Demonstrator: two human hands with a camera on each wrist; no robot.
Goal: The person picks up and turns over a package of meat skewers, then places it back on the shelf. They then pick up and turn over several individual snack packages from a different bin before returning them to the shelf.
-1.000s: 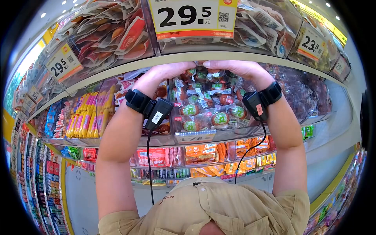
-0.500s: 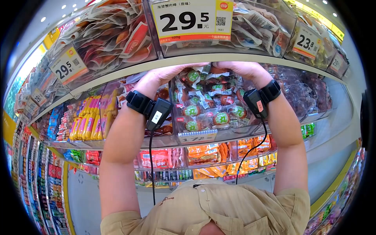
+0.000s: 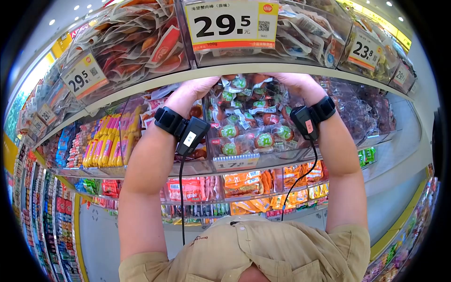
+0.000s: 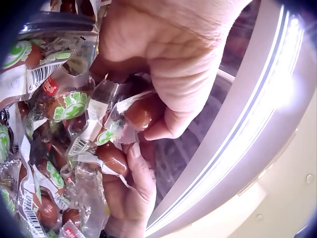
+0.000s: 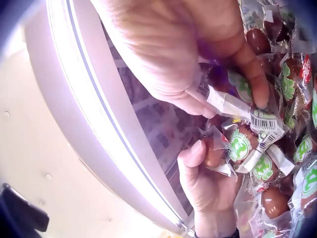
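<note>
In the head view my left hand [image 3: 197, 87] and right hand [image 3: 296, 82] reach under the upper shelf into a clear bin of plastic-wrapped brown egg-shaped snacks [image 3: 264, 140] with green labels. The left wrist view shows my left hand [image 4: 168, 64] with thumb and fingers curled round one wrapped brown snack [image 4: 142, 113]. Just below it, my right hand [image 4: 131, 198] holds another wrapped snack [image 4: 113, 158], its thumb along the side. From the right wrist view, my right hand's [image 5: 183, 54] bent fingers are among the packets, partly hiding what they hold.
The white upper shelf edge [image 3: 235, 70] runs close above my wrists, with a large price card [image 3: 232, 23] over it. Yellow-wrapped snacks [image 3: 99, 141] fill a bin at left, dark wrapped snacks [image 3: 350, 115] the right. Orange packs [image 3: 244, 183] lie on the shelf below.
My hands were close together at the back of the bin. They have since drawn apart, the left hand moving left, and more packets show between them.
</note>
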